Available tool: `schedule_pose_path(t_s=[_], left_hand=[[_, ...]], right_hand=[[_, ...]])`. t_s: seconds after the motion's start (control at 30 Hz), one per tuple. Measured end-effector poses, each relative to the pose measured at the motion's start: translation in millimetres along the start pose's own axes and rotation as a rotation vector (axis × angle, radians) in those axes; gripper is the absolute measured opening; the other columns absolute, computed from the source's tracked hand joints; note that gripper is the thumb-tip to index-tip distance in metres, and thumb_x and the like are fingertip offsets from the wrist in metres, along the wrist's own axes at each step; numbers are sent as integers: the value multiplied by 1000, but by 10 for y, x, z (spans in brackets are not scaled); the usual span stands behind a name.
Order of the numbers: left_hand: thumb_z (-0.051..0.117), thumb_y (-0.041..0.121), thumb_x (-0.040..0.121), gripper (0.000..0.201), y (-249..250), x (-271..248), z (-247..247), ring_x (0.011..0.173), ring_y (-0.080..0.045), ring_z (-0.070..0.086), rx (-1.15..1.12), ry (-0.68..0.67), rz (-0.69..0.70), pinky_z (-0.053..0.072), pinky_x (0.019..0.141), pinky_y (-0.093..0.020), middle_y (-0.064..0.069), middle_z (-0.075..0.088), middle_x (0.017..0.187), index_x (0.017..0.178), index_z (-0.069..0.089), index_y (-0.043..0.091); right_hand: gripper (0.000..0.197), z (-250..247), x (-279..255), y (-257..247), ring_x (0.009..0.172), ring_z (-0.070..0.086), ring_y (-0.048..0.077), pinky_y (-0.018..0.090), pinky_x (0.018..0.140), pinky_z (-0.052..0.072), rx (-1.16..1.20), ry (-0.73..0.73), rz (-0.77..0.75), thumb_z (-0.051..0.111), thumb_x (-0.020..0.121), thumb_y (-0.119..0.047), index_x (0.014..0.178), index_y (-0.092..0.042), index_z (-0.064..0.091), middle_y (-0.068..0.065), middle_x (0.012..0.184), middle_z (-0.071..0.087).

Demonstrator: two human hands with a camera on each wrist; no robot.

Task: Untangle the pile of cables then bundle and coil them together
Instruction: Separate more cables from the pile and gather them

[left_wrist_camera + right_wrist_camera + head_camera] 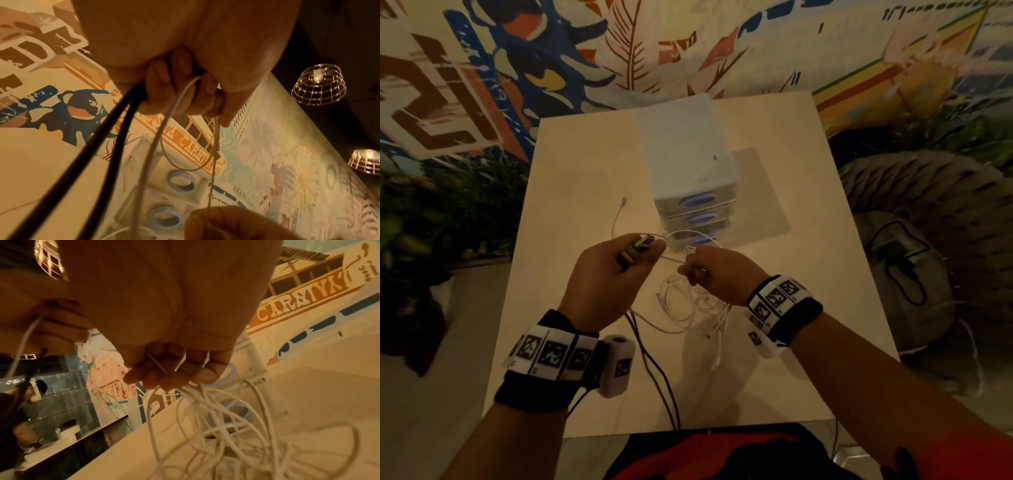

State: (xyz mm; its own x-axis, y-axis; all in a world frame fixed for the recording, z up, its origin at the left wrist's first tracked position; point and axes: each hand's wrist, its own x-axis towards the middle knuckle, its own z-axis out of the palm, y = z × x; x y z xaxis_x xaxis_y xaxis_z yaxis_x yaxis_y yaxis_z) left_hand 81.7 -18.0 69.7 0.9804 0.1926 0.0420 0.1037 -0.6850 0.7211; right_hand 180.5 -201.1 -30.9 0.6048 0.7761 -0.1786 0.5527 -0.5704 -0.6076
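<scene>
Above the table's middle, my left hand [616, 270] grips a dark cable [654, 370] and a white cable, with plug ends [642, 245] sticking out at the fingertips. The left wrist view shows the dark cable [107, 146] and a white cable [156, 146] hanging from the curled fingers [174, 91]. My right hand [717, 274] is closed on the white cables; a tangle of white cables [695, 305] hangs from it onto the table. In the right wrist view white strands pass between the curled fingers [174, 368] and spill into a loose pile [226, 434]. A short white strand spans both hands.
A white set of small drawers [688, 171] with blue oval handles stands on a clear mat just behind my hands. The light wooden table [571, 205] is small, with its edges close on both sides. A grey bag [907, 267] lies on the floor at right.
</scene>
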Motion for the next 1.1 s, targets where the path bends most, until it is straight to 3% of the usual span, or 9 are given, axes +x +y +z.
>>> schedule_pose_path(t_s=[0.1,0.27,0.43,0.5,0.63,0.8,0.87,0.97,1.1], left_hand=[[64,39,93,24,92,-42,-49,63,-2,58,-76,75,8,39,57,-12,17,64,68,71,64,48],[59,35,98,41,223,-113,-159,46,-7,32,-155,176,18,25,47,-20,5,37,51,64,52,12],[57,46,99,45,300,-163,-260,48,-5,30,-240,264,-2,27,47,-29,0,35,51,67,53,15],[55,51,98,49,285,-152,-288,46,-9,29,-245,298,-62,24,47,-30,1,33,50,67,46,14],[56,50,98,52,232,-129,-340,46,-14,31,-180,363,-141,25,46,-32,-20,34,53,65,42,12],[58,46,98,54,148,-92,-346,48,-11,31,-186,443,-204,27,47,-32,-13,35,54,65,43,6],[58,44,99,54,124,-84,-349,48,-11,32,-182,459,-213,27,46,-26,-12,35,54,66,42,4],[56,44,100,54,111,-65,-348,49,-12,32,-147,471,-228,27,46,-28,-20,36,56,65,42,5],[53,48,101,56,110,-60,-342,57,-23,39,-99,480,-301,28,48,-32,-33,44,68,73,46,-1]], right_hand=[[27,46,14,105,86,53,9,23,72,33,97,71,-19,49,103,-34,88,-20,66,-14,88,52],[22,42,9,240,75,47,5,29,75,42,204,93,34,59,100,-37,99,-21,73,-9,95,56],[17,-35,-50,298,68,53,-5,12,67,39,259,199,18,67,94,-39,101,-23,70,-11,95,59],[18,-46,-79,340,73,60,-1,19,72,48,323,235,55,69,92,-41,102,-27,71,-13,100,65],[23,-57,-166,433,93,70,8,31,88,57,451,295,81,82,80,-39,100,-28,79,-11,110,72],[26,-52,-250,482,83,73,12,32,85,58,684,317,61,74,90,-13,113,-23,77,-2,112,74],[29,-45,-281,501,87,73,15,33,87,57,582,319,13,73,91,-17,118,-28,75,-3,114,72],[26,-69,-312,550,86,68,10,34,84,55,460,300,-7,71,93,-31,119,-35,74,-5,99,68],[28,-134,-354,594,71,47,4,23,71,38,334,335,40,63,96,-35,123,-35,69,-9,76,38]])
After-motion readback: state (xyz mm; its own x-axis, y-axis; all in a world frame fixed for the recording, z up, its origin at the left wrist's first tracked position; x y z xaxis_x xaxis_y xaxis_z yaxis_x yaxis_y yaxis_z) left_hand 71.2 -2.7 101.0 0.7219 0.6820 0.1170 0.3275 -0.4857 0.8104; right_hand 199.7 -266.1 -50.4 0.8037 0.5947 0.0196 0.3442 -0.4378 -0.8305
